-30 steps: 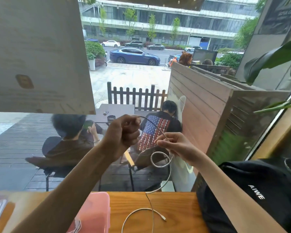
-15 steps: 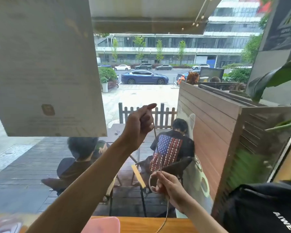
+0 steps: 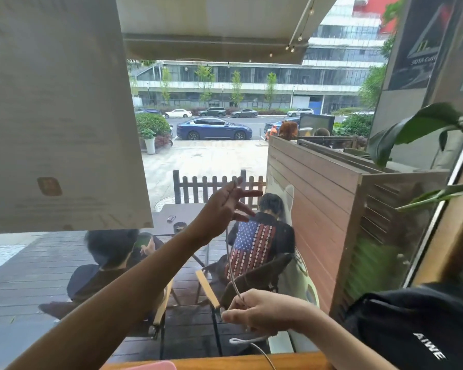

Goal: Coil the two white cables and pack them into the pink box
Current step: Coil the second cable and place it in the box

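My left hand [image 3: 226,206] is raised high in front of the window, pinching the upper part of a white cable [image 3: 231,265] between thumb and forefinger while the other fingers spread. The cable runs taut down to my right hand [image 3: 262,311], which is closed around small loops of it. A loose loop hangs under that hand and a strand trails down toward the wooden table [image 3: 292,361]. Only a sliver of the pink box [image 3: 155,366] shows at the bottom edge. A second cable is out of view.
A black bag [image 3: 417,329] printed with white letters lies at the right on the table. A window pane is directly ahead, with a pale sign [image 3: 56,108] hung on it at upper left. Plant leaves [image 3: 417,129] reach in from the right. People sit outside on a deck.
My left hand has risen further and opened its outer fingers, drawing the cable longer. The right hand has dropped lower and my view has tilted up, leaving the table nearly out of sight.
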